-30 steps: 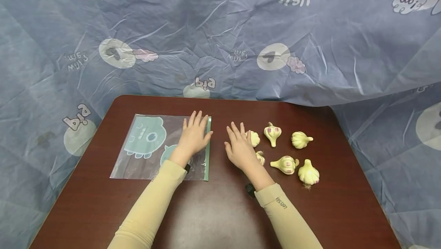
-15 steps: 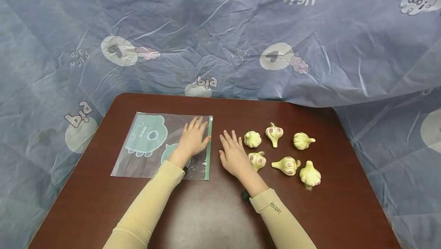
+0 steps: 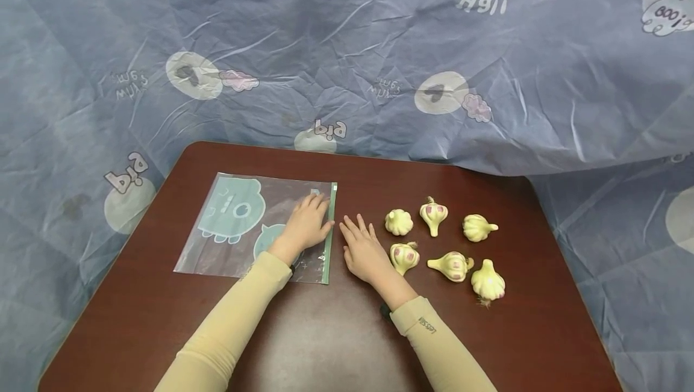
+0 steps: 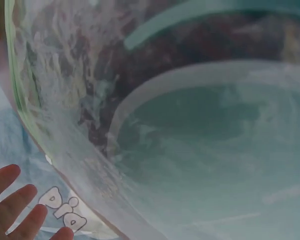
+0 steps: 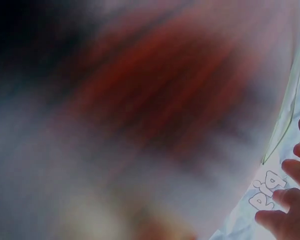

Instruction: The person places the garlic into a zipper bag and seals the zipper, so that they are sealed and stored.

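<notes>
A clear zip bag (image 3: 233, 259) with pale blue cartoon prints and a green zip strip (image 3: 328, 259) lies flat on the table. My left hand (image 3: 306, 220) is over the bag's right part, its thumb near the strip. In the left wrist view its fingertips (image 4: 20, 195) are spread apart. My right hand (image 3: 365, 256) is just right of the strip, its fingers extended and holding nothing. Nearest to it are two garlic bulbs, an upper one (image 3: 399, 222) and a lower one (image 3: 404, 256). Whether either palm touches the surface cannot be told.
Further right on the brown table (image 3: 347, 344) lie more garlic bulbs: one at the back (image 3: 434, 214), one at the far right (image 3: 477, 227), one in the front row (image 3: 452, 266) and one at the front right (image 3: 488, 282). A blue printed cloth (image 3: 325, 49) hangs behind the table.
My right hand has moved left and toward me, off the nearest garlic bulbs, which show fully. The left hand has drawn slightly toward me over the bag, its fingers bending a little. Bag and garlic lie unmoved.
</notes>
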`<state>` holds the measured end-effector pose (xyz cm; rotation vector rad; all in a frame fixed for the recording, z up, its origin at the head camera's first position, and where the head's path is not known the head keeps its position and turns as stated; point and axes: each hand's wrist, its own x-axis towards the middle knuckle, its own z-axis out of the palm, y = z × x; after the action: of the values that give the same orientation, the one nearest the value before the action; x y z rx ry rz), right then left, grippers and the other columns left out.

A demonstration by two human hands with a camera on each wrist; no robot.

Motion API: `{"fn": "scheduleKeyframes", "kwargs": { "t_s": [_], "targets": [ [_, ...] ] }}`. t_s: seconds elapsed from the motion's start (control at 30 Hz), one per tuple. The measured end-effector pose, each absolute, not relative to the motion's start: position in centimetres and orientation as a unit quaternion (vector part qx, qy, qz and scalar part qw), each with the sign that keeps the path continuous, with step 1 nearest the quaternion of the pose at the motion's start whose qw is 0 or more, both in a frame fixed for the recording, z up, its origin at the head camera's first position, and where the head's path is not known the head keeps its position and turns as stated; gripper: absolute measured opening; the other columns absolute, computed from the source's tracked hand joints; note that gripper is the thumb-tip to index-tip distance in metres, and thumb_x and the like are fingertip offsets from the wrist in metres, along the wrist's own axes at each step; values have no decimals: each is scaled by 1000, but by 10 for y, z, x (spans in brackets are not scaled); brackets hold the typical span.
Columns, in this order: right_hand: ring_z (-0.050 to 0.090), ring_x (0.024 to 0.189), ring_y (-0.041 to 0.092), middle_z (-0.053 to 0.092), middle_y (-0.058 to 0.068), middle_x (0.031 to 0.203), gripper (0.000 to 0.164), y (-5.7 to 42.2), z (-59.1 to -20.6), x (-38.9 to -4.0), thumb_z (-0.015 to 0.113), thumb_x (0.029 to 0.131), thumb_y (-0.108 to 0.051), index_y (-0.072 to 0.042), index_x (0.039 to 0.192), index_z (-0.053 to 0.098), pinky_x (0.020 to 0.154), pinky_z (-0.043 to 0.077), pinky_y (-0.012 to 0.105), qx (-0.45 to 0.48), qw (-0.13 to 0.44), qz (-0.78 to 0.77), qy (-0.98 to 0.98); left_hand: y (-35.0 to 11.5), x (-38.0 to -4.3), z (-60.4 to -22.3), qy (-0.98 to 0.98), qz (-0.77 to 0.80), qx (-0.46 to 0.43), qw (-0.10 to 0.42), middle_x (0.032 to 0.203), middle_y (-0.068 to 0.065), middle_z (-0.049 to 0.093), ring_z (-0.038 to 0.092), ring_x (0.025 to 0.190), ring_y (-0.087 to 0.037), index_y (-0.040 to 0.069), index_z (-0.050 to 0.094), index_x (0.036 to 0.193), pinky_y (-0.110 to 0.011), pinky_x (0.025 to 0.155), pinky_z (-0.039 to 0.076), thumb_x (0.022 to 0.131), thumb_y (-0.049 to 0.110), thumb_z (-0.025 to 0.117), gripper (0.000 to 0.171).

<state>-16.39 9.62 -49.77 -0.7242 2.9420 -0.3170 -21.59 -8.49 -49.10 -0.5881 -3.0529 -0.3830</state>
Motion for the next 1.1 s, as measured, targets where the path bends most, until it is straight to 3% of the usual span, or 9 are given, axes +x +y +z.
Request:
{"fn": "scheduleKeyframes", "kwargs": {
  "t_s": [0.33,1.1],
  "targets": [
    [18,151,36,27,9,162,52,98,-502,-161,50,102,-18,-7,151,37,119,22,56,-273,56,-74,958,-82,-219,-496,-975,-124,-183,-22,151,-15,43,40,140,-34,6,50,141,-53,111,37,99,38,58,53],
    [22,150,35,30,9,161,51,101,-501,-155,52,99,-13,-6,149,41,118,24,57,-306,58,-72,948,-71,-221,-502,-981,-139,-135,-31,133,-17,54,49,122,-35,-1,52,131,-47,100,48,94,38,64,56]
  ]
}}
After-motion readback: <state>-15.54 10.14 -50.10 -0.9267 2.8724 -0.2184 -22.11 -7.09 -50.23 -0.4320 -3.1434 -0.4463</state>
